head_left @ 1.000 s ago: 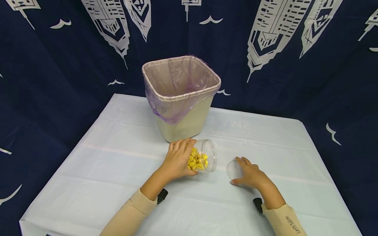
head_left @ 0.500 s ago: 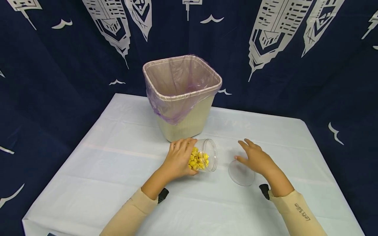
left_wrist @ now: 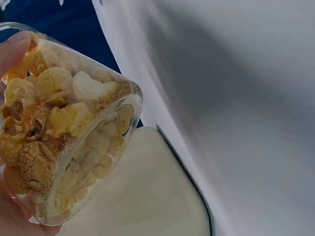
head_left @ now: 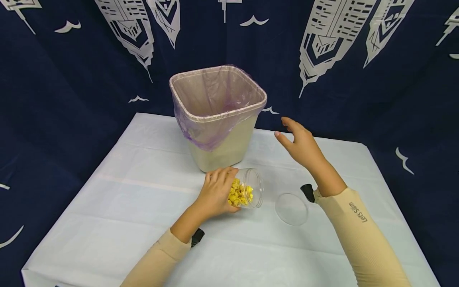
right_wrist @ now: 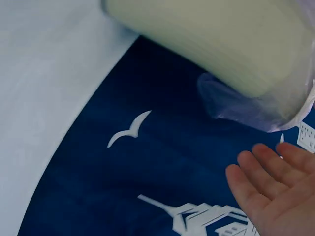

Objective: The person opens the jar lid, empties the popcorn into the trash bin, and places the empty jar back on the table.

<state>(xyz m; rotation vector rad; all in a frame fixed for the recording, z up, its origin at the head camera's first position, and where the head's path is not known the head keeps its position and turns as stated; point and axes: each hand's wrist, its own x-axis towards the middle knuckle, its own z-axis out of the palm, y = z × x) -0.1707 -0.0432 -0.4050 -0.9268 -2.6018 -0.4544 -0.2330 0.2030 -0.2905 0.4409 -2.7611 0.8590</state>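
My left hand (head_left: 216, 193) grips a clear plastic jar (head_left: 254, 187) that lies tipped on its side, its open mouth facing right. Yellow popcorn (head_left: 239, 194) fills the lower part of the jar; the left wrist view shows the popcorn (left_wrist: 54, 103) close up behind the jar's clear base. My right hand (head_left: 301, 145) is raised to the right of the trash bin (head_left: 222, 147), fingers apart and holding nothing. In the right wrist view the same hand (right_wrist: 278, 187) has its palm showing near the bin's bag. A round clear lid (head_left: 291, 209) lies flat on the table, right of the jar.
The cream bin, lined with a thin purple bag (head_left: 208, 133), stands at the back of the table just behind the jar. White cloth covers the table (head_left: 143, 223). A dark blue curtain (head_left: 71, 79) with white prints hangs behind it.
My right hand has let go of the round lid and risen away from it, up beside the bin. The lid stays on the table. The left hand and the jar have hardly moved.
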